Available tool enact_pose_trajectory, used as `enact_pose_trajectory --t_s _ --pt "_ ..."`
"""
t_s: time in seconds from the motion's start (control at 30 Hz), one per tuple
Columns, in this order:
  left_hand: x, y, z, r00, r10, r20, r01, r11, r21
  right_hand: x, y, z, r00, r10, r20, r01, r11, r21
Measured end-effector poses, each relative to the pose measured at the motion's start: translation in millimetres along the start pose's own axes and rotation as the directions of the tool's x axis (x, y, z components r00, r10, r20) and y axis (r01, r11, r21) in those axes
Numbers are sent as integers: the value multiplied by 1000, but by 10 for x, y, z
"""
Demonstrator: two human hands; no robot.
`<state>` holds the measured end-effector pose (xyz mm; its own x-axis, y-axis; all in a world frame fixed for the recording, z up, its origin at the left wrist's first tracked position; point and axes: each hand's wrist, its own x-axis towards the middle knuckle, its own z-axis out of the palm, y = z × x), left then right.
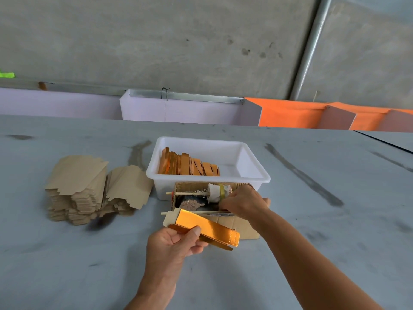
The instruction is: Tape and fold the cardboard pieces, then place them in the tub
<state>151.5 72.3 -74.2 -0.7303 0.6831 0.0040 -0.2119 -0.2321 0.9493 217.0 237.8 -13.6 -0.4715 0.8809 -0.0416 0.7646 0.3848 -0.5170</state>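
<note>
My left hand (176,242) grips a folded gold-faced cardboard piece (207,227), thumb on top, just in front of a small open cardboard box (243,227). My right hand (243,204) reaches into that box, its fingers curled at a roll wrapped in white cloth (218,192) on a wooden stick; what the fingertips hold is hidden. Behind the box stands the white tub (252,175) with several folded gold pieces (190,166) lined up along its left side. A stack of flat brown cardboard pieces (93,189) lies on the table to the left.
The grey table (312,231) carries dark smears. A second thin stick (201,213) crosses the small box. Lilac and orange panels (290,115) stand along the table's far edge, before a concrete wall.
</note>
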Motion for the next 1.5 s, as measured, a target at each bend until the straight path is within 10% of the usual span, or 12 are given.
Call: enact_pose_trajectory --t_s 1.0,1.5 --pt "9 -10 7 999 -32 -17 32 999 8 -59 -37 -179 993 81 90 -102 959 266" --pt "77 -76 76 999 7 -32 -7 1000 -19 -35 -203 -280 997 78 10 -79 995 54"
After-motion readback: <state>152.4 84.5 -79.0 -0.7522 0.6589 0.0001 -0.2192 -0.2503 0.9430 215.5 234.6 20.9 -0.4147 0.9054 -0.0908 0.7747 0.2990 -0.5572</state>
